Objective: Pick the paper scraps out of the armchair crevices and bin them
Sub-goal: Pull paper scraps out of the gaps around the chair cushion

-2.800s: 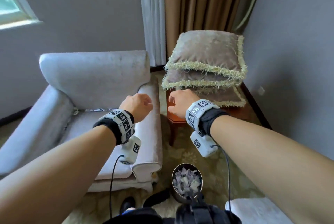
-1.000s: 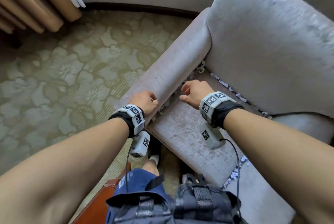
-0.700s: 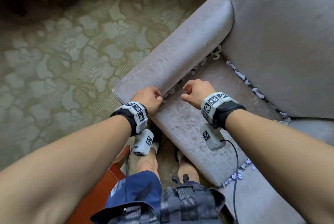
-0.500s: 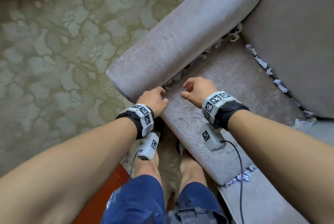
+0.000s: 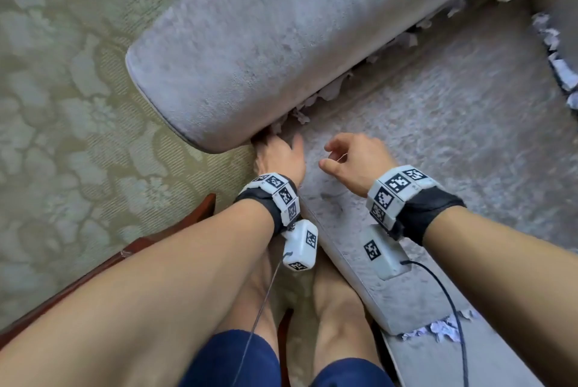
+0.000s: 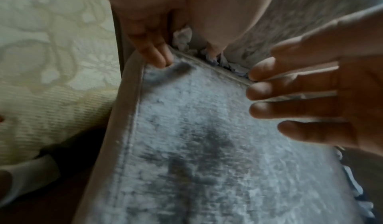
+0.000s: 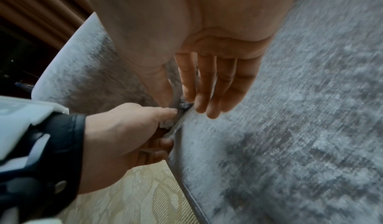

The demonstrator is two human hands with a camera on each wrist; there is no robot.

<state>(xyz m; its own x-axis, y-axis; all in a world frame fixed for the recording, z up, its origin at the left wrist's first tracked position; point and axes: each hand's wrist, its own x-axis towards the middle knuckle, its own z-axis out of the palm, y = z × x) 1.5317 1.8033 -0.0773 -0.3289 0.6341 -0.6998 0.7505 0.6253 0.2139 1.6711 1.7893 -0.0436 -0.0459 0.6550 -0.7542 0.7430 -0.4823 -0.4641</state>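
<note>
Pale paper scraps (image 5: 331, 92) line the crevice between the grey armrest (image 5: 266, 42) and the seat cushion (image 5: 453, 136). My left hand (image 5: 281, 141) is at the front end of that crevice. Its thumb (image 6: 215, 36) reaches down among the scraps (image 6: 182, 37) while its fingers (image 6: 153, 54) press on the cushion's corner; no scrap is plainly pinched. My right hand (image 5: 347, 158) hovers just above the seat beside it, its fingers (image 7: 209, 96) straight and empty, their tips near the scraps (image 7: 183, 104). The bin is out of view.
More scraps (image 5: 556, 64) lie along the backrest crevice at the far right, and some (image 5: 438, 328) sit under the cushion's front edge. A reddish wooden furniture edge (image 5: 156, 239) is by my left leg. Patterned carpet (image 5: 62, 105) fills the left.
I have turned from the bin to this armchair and leaned in. Both hands dropped to the crevice's front end; the left thumb went in among the scraps and the right fingers uncurled.
</note>
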